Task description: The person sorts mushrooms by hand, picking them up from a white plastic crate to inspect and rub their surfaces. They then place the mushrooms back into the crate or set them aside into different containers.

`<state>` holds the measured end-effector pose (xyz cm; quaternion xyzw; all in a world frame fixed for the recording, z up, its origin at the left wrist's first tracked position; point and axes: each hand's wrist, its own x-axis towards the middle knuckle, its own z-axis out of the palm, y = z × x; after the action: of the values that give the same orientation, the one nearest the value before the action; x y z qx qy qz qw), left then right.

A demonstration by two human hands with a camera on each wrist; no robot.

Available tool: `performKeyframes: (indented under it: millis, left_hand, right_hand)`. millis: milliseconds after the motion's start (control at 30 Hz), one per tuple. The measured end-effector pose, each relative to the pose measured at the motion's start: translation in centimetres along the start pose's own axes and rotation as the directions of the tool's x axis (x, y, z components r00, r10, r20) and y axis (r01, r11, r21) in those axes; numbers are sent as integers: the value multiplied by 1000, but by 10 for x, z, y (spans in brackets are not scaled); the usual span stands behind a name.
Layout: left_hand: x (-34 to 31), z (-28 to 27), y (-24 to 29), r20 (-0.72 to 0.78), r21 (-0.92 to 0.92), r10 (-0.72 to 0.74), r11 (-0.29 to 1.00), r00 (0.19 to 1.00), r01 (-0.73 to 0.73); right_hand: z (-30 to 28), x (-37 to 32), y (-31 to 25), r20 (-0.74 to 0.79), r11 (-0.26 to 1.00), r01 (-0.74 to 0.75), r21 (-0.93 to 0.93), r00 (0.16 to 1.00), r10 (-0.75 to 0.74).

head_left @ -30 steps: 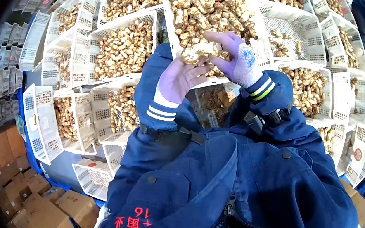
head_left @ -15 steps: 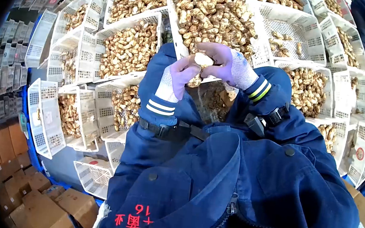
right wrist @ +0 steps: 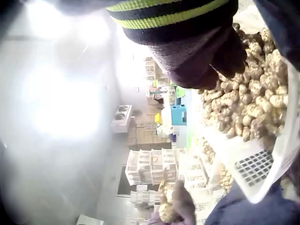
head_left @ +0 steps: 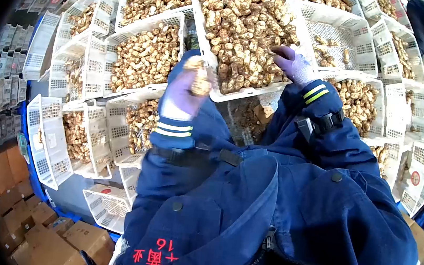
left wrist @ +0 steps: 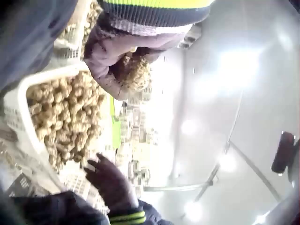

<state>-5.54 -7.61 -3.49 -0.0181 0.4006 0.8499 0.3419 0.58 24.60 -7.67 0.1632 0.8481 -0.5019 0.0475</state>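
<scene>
My left hand, in a pale purple glove, grips a knobbly cream-and-brown mushroom to the left of the near crate's front corner. In the left wrist view its fingers curl round the mushroom. My right hand, gloved alike, is over the right front part of the white crate. That crate is heaped with similar mushrooms. Seen from the left wrist, the right hand has its fingers spread close over the heap, holding nothing.
White slatted crates of mushrooms flank me on the left, others on the right. One crate at right holds only several pieces. Cardboard boxes are stacked at lower left. Brown debris lies between my knees.
Both hands were together at the mushroom before the crate. They have parted: the left has moved left with the mushroom, the right has let go and moved right over the heap.
</scene>
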Motion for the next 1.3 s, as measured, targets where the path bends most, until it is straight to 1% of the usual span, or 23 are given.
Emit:
performKeyframes:
  millis: [33, 67, 100, 133, 200, 267, 367, 433, 467, 567, 600, 700, 800, 833, 867, 900, 933, 967, 1033, 1100, 1133, 1233, 1300]
  left_hand:
    - [4, -16, 20, -31, -304, -101, 949, 994, 87]
    - [13, -46, 35, -206, -661, -132, 750, 970, -38]
    - [22, -76, 73, -448, -488, -50, 850, 893, -198]
    - [22, -140, 115, -87, -376, 155, 910, 984, -176]
    - [9, -203, 193, -229, -352, 351, 840, 908, -414]
    - [9, -203, 221, -390, -282, 414, 797, 823, -535]
    - [19, -77, 148, -434, 331, 455, 883, 777, -332]
    - [29, -57, 98, -329, 160, 277, 959, 903, -235]
    - [40, -96, 56, -26, -35, 207, 978, 978, -208]
    - [44, 16, -17, -166, 142, 22, 990, 986, 2]
    - [51, 27, -35, -263, 65, -158, 981, 952, 181]
    - [54, 13, -67, -228, 136, -249, 949, 941, 284]
    - [60, -2, -64, -246, 90, -199, 970, 949, 227]
    - [63, -8, -67, -248, 75, -176, 977, 953, 199]
    - [64, -15, -70, -218, 49, -175, 981, 960, 190]
    - [65, -20, -74, -173, 41, -152, 986, 973, 161]
    - [65, -14, -71, -164, 40, -141, 988, 976, 150]
    - [65, -8, -67, -155, 39, -131, 990, 979, 139]
    - [63, 10, -58, -146, -24, -69, 998, 987, 66]
    - [65, 14, -62, -107, -127, -72, 990, 992, 59]
    - [62, 15, -62, -77, -56, -81, 996, 994, 77]
    - [57, 14, -58, -96, 111, -162, 979, 982, 172]
    - [55, 14, -55, -110, 154, -191, 966, 976, 206]
  right_hand:
    - [-5, 2, 7, 11, 983, -50, -177, 999, 53]
    - [-15, -5, -11, 56, 934, -143, -327, 984, 171]
    - [-11, -1, 3, 76, 949, -171, -266, 977, 197]
    - [-12, 2, 0, 97, 935, -135, -328, 980, 175]
    - [-6, 14, -6, 136, 926, -116, -359, 975, 174]
    - [3, 37, -12, 147, 897, -78, -435, 977, 156]
    - [30, 84, 5, 99, 927, -84, -365, 987, 128]
    - [49, 109, 8, 94, 953, 17, -302, 995, 12]
    - [58, 118, -4, 36, 935, 13, -354, 999, 0]
    - [88, 146, -25, -134, 799, 63, -599, 975, -178]
    - [92, 153, -35, -118, 776, 24, -630, 985, -126]
    - [97, 171, -38, -108, 688, -45, -724, 993, -49]
    - [84, 174, -31, -57, 739, -50, -672, 998, 16]
    - [74, 171, -32, -13, 820, -49, -571, 999, 50]
    - [67, 167, -23, 56, 977, -134, -167, 988, 145]
    - [63, 165, -6, 160, 936, -233, 263, 968, 196]
    - [60, 162, 4, 323, 789, -330, 518, 930, 176]
    - [51, 151, 17, 394, 722, -290, 629, 919, 26]
    - [47, 86, -34, 289, 745, -166, 646, 957, -38]
    - [39, 47, -64, 451, 961, -41, 274, 888, -91]
    - [45, 39, -66, 354, 995, 61, 84, 931, -87]
    - [23, 63, -40, -147, 970, 21, -243, 987, -58]
    - [9, 99, -13, -163, 919, -39, -391, 986, -27]
